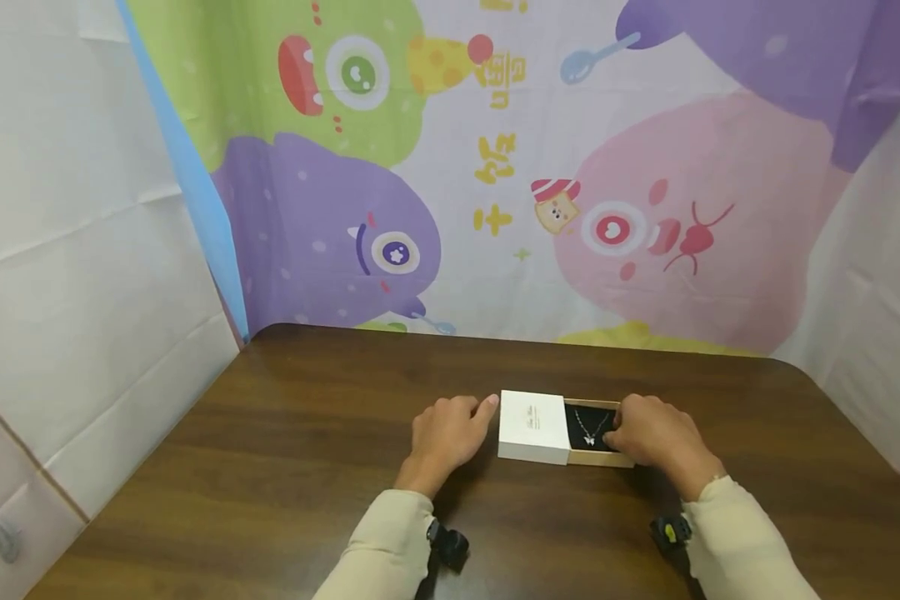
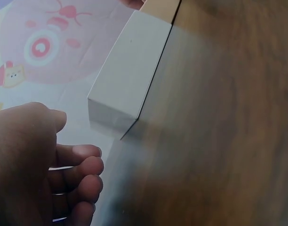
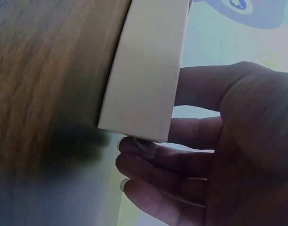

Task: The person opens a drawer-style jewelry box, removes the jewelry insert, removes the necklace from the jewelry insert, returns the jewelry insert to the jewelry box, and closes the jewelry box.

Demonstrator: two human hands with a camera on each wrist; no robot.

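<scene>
A white jewelry box sleeve [image 1: 534,423] lies on the table with its tan inner tray [image 1: 602,458] partly slid out to the right. Inside the tray, a black insert [image 1: 579,417] carries a silver necklace [image 1: 588,438] with a butterfly-shaped pendant. My right hand [image 1: 656,433] grips the tray's right end, its thumb over the insert. In the right wrist view, several fingers [image 3: 153,157] curl around that end. Just off the sleeve's left end is my left hand [image 1: 450,433], holding nothing. The left wrist view shows its fingers loosely bent, with a gap to the sleeve [image 2: 130,66].
The brown wooden table [image 1: 330,400] reaches back to a cartoon-printed cloth [image 1: 495,275]. Pale sheets [image 1: 82,208] hang at the left and right sides. A dark band device sits on each sleeve cuff, including the left one [image 1: 448,546].
</scene>
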